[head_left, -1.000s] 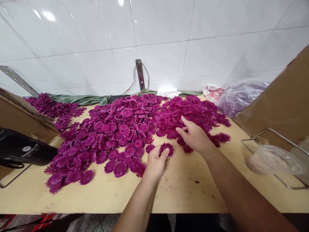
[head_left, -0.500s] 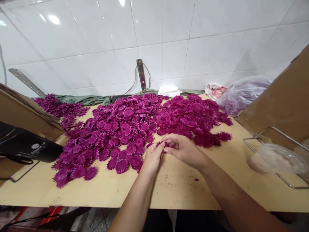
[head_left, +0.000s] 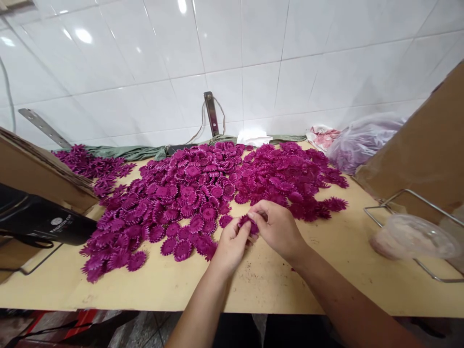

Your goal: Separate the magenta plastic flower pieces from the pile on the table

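My left hand (head_left: 229,245) and my right hand (head_left: 276,227) meet just above the wooden table (head_left: 275,285), both pinching purple flower pieces (head_left: 248,224) held between their fingertips. A big heap of ruffled purple flower discs (head_left: 181,198) lies to the left of my hands. A second heap of spikier purple flower pieces (head_left: 290,179) lies behind my right hand. A smaller pile of purple pieces (head_left: 90,166) sits at the far left by the wall.
A black cup (head_left: 43,220) lies on its side at the left, beside a cardboard box (head_left: 29,166). At the right stand a cardboard panel (head_left: 424,150), a wire rack (head_left: 409,227) with a clear plastic bag (head_left: 416,237), and a filled plastic bag (head_left: 362,140). White tiled wall behind.
My right hand left the spiky heap and came back to my left hand. Both hands now pinch the flower pieces together, a little nearer the table's front.
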Action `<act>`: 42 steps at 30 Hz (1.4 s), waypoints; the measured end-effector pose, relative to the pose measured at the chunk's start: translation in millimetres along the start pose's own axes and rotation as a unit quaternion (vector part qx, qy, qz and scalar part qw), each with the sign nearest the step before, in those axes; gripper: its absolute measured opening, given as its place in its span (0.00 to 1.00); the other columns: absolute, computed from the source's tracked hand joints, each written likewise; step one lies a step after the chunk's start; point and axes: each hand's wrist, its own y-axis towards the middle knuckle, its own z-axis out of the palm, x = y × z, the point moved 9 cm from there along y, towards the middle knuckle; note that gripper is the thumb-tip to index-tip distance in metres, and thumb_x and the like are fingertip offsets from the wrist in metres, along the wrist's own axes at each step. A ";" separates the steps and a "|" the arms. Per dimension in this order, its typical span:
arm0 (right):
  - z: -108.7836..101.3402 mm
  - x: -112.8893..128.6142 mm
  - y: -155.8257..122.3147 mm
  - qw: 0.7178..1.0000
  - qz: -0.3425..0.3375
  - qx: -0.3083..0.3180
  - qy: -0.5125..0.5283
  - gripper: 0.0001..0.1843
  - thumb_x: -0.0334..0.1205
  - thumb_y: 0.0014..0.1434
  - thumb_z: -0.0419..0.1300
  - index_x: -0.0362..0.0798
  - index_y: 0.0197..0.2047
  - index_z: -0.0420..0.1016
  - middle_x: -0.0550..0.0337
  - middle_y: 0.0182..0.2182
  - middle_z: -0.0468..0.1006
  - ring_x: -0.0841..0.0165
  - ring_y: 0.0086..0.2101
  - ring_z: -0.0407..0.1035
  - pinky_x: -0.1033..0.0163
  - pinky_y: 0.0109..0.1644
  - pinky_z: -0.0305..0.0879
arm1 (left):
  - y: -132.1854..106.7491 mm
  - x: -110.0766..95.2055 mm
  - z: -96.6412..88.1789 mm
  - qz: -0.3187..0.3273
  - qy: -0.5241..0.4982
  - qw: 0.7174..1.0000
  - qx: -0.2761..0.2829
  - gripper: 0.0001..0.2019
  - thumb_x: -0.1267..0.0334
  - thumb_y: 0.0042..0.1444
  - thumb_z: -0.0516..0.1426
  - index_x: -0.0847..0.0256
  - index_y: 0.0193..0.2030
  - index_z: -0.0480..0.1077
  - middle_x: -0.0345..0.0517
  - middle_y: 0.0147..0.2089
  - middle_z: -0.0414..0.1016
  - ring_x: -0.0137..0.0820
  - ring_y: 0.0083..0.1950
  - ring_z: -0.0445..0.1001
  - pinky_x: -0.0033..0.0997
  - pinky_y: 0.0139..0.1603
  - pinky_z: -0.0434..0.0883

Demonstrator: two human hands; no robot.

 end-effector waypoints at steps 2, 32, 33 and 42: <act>-2.1 -3.5 0.6 0.999 0.030 -0.011 -0.026 0.07 0.33 0.54 0.53 0.49 0.26 0.69 0.59 0.24 0.76 0.66 0.27 0.70 0.63 0.31 0.62 | -1.9 -3.3 2.2 0.022 0.023 0.999 0.012 0.14 0.53 0.44 0.60 0.63 0.27 0.65 0.39 0.22 0.67 0.26 0.25 0.65 0.25 0.26 0.62; 31.6 -1.8 -13.8 0.951 0.051 0.158 0.262 0.07 0.33 0.53 0.56 0.47 0.37 0.72 0.57 0.32 0.79 0.65 0.33 0.74 0.59 0.38 0.70 | 1.3 0.4 -14.7 0.030 0.046 0.998 -0.016 0.19 0.46 0.43 0.58 0.60 0.22 0.59 0.33 0.16 0.59 0.23 0.19 0.57 0.25 0.22 0.55; 32.0 -4.5 -13.5 0.950 0.061 0.151 0.267 0.06 0.33 0.52 0.56 0.46 0.35 0.71 0.57 0.31 0.78 0.65 0.33 0.73 0.59 0.37 0.70 | 2.0 1.1 -14.6 0.032 0.046 0.998 -0.014 0.19 0.46 0.42 0.58 0.60 0.21 0.59 0.33 0.16 0.59 0.23 0.19 0.57 0.25 0.22 0.55; 28.2 -15.1 -12.8 0.969 0.073 0.116 0.206 0.06 0.31 0.53 0.52 0.47 0.28 0.69 0.61 0.23 0.75 0.68 0.27 0.70 0.62 0.34 0.65 | -4.8 -5.7 -8.1 0.042 0.116 0.992 0.025 0.21 0.43 0.51 0.51 0.61 0.23 0.65 0.41 0.21 0.68 0.29 0.25 0.65 0.28 0.28 0.61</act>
